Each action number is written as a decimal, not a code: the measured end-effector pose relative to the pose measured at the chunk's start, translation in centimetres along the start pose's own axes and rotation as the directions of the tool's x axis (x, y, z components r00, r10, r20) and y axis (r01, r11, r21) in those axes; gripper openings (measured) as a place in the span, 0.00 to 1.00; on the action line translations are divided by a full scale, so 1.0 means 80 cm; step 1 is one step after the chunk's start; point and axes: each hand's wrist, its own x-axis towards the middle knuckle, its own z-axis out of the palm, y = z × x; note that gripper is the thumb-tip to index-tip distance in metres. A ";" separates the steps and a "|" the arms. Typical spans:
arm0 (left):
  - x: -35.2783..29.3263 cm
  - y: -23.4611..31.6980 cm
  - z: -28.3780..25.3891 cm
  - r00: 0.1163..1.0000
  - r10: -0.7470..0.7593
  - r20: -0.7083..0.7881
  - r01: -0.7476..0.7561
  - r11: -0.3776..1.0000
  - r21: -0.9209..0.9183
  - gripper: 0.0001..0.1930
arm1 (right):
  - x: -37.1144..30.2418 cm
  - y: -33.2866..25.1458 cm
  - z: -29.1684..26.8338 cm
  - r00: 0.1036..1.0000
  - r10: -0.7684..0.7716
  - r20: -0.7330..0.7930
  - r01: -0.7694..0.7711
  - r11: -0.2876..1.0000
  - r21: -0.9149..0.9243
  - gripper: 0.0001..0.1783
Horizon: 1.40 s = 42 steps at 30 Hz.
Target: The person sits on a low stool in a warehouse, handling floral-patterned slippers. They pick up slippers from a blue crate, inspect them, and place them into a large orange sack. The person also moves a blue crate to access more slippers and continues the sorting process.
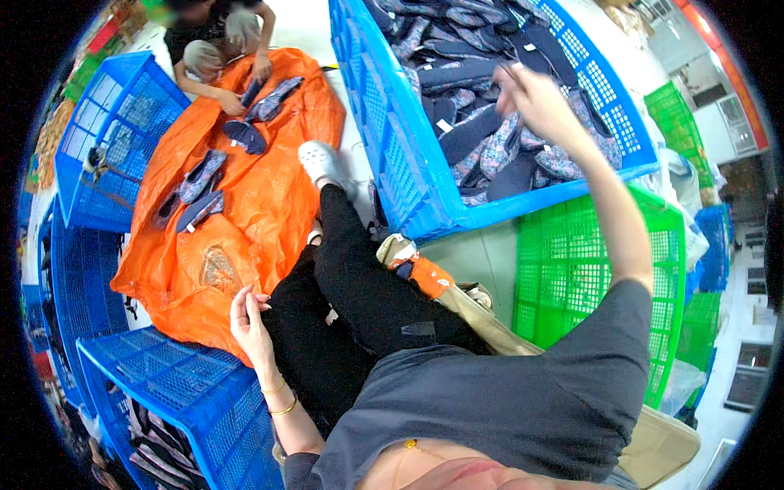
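Note:
My right hand (pixel 531 102) is stretched over a large blue plastic basket (pixel 490 214) heaped with slippers (pixel 490 151) in dark navy and a floral print. Motion smears its fingers, so whether they hold a slipper cannot be made out. My left hand (pixel 251 327) hovers by my knee at the near edge of an orange plastic sheet (pixel 286 171), fingers loosely bent and apart, nothing seen in them. Farther along the sheet lie a floral slipper (pixel 202 175) and a navy slipper (pixel 200 211), with a darker one beside them.
Across the sheet, another person's hands (pixel 231 102) are at several more slippers (pixel 245 135). A green basket (pixel 563 269) stands at my right. Blue baskets (pixel 175 371) line the left side, one with dark slippers inside. My shoe (pixel 320 162) rests at the sheet's edge.

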 end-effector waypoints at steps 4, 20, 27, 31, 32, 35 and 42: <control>0.022 0.011 0.026 0.989 -0.091 0.121 0.074 0.988 0.138 0.11 | 0.149 0.196 0.037 0.917 0.011 0.398 0.293 0.659 -0.693 0.14; 0.020 0.027 0.033 0.977 -0.061 0.205 0.021 0.981 0.194 0.11 | 0.164 0.125 -0.042 0.974 0.083 -0.212 0.019 0.899 0.437 0.32; 0.004 0.137 0.107 0.759 0.220 0.613 0.136 0.867 -0.480 0.28 | -0.084 -0.136 -0.021 0.998 -0.020 -0.060 0.053 0.770 0.636 0.18; -0.050 0.117 0.134 0.696 0.273 0.664 0.338 0.691 -0.639 0.46 | -0.171 -0.185 0.076 0.960 -0.279 -0.020 0.204 0.651 0.731 0.27; -0.067 0.167 0.151 0.741 0.154 0.653 0.279 0.815 -0.508 0.45 | -0.181 -0.181 0.081 0.950 -0.230 0.213 0.026 0.735 0.677 0.27; -0.092 0.140 0.144 0.781 -0.018 0.624 0.322 0.868 -0.377 0.30 | -0.207 -0.145 0.090 0.950 -0.288 0.118 0.112 0.672 0.732 0.17; -0.080 0.092 0.078 0.863 -0.241 0.443 0.426 0.819 -0.385 0.23 | -0.263 0.163 -0.051 0.855 0.160 -0.493 -0.470 0.640 -0.607 0.14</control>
